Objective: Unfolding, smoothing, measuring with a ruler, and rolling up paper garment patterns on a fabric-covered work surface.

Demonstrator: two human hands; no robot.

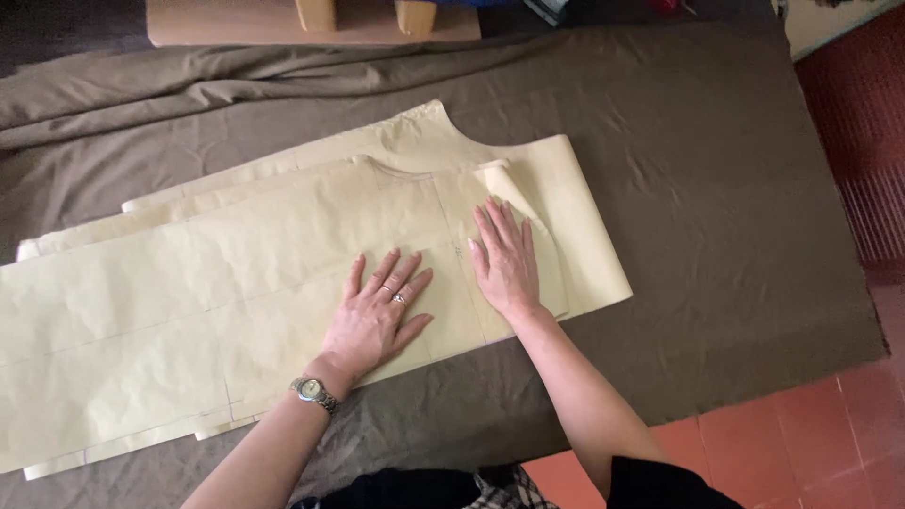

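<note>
Pressing: both hands lie flat, palms down, on the pale yellow paper pattern sheets [236, 283]; fingers spread, gripping nothing
Left hand [377, 316]: centre of the frame, on the top sheet; a ring on one finger; a silver wristwatch [313, 392] at the wrist
Right hand [506, 259]: just right of the left hand, close beside it but apart; fingertips near a curled paper edge
Pattern sheets: stacked and overlapping, reaching from the left edge to right of centre; faint drawn lines cross them
Under them: a wide brown cloth [716, 188], creased at upper left
Lower right: red tiled floor [811, 443]
Top edge: a wooden board [236, 26]
</note>
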